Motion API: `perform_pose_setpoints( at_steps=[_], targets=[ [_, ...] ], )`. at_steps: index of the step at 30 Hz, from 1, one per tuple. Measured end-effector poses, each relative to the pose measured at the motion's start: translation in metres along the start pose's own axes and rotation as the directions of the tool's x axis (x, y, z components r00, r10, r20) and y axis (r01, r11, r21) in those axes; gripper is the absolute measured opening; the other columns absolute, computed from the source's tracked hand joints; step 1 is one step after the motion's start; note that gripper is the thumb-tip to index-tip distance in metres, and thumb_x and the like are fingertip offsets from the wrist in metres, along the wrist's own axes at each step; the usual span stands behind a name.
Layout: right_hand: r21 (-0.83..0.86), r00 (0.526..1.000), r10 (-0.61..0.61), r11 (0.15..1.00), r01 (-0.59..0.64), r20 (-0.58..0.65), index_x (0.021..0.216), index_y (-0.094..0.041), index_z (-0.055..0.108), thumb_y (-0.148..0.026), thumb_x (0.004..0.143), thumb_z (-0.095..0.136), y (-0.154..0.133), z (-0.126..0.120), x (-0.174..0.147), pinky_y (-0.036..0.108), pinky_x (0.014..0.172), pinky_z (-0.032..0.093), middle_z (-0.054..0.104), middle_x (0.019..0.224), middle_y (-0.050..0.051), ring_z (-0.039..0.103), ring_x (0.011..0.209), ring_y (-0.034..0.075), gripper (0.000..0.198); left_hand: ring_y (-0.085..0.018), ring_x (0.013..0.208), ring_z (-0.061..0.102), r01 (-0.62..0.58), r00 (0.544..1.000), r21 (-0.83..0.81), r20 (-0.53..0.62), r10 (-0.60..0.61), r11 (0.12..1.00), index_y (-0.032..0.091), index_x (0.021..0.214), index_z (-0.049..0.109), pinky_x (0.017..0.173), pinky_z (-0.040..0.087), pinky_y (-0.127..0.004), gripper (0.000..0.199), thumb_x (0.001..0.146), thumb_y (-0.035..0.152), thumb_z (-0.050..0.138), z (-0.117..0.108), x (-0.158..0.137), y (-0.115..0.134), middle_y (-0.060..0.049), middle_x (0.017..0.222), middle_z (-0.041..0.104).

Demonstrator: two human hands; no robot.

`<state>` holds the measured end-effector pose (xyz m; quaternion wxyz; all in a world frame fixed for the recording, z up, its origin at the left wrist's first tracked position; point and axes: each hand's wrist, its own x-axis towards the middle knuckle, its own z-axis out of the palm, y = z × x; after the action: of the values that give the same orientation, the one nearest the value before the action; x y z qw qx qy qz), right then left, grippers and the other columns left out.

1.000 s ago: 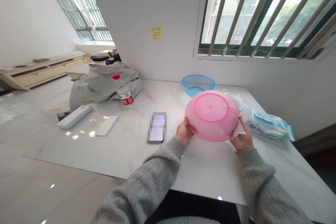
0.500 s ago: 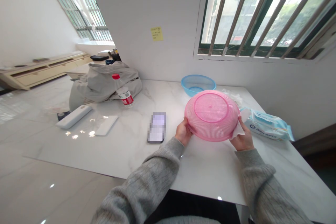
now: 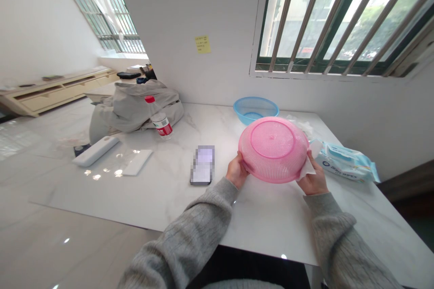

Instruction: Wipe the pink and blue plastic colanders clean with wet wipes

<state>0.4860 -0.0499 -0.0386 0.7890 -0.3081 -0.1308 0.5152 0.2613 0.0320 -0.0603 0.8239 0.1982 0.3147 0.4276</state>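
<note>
A pink plastic mesh basket (image 3: 273, 146) is held bottom up above the table, its round base facing me. My left hand (image 3: 237, 171) grips its left rim, thumb on the outside and the other fingers mostly hidden behind. At the right rim, my right hand (image 3: 313, 178) is closed on the basket together with a white wipe (image 3: 309, 165), which lies between the fingers and the mesh. Behind the pink basket a blue basket (image 3: 255, 107) stands upright on the table. A pack of wipes (image 3: 347, 162) lies to the right of my right hand.
On the white table (image 3: 169, 203) a phone (image 3: 202, 165) lies left of my left hand. A red-capped bottle (image 3: 159, 119) stands before a grey cloth bag (image 3: 132, 106). White flat objects lie further left. Crumpled clear plastic (image 3: 300, 124) sits behind the pink basket.
</note>
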Motion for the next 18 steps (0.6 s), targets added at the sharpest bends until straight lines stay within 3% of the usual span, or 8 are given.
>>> perform_pose_setpoints(
  at_steps=[13, 18],
  targets=[
    [-0.055, 0.999, -0.022, 0.998, 0.024, 0.035, 0.119, -0.028, 0.073, -0.033, 0.097, 0.065, 0.0007, -0.0050, 0.0017, 0.035, 0.117, 0.050, 0.079, 0.117, -0.003, 0.067, 0.128, 0.017, 0.024, -0.023, 0.086, 0.070, 0.004, 1.000, -0.002, 0.001, -0.004, 1.000, 0.014, 0.117, 0.072, 0.068, 0.049, -0.032, 0.044, 0.102, 0.050, 0.051, -0.0012, 0.0012, -0.0007, -0.013, 0.104, 0.078],
    [-0.034, 1.000, -0.008, 0.999, 0.008, 0.013, 0.118, -0.029, 0.073, -0.032, 0.100, 0.059, -0.0002, -0.0013, -0.0001, 0.036, 0.117, 0.050, 0.080, 0.113, -0.003, 0.071, 0.120, 0.017, 0.024, -0.022, 0.083, 0.069, 0.007, 1.000, 0.006, -0.006, -0.007, 1.000, 0.013, 0.116, 0.072, 0.065, 0.048, -0.031, 0.045, 0.104, 0.048, 0.047, -0.0004, 0.0004, 0.0000, -0.013, 0.103, 0.078]
  ],
)
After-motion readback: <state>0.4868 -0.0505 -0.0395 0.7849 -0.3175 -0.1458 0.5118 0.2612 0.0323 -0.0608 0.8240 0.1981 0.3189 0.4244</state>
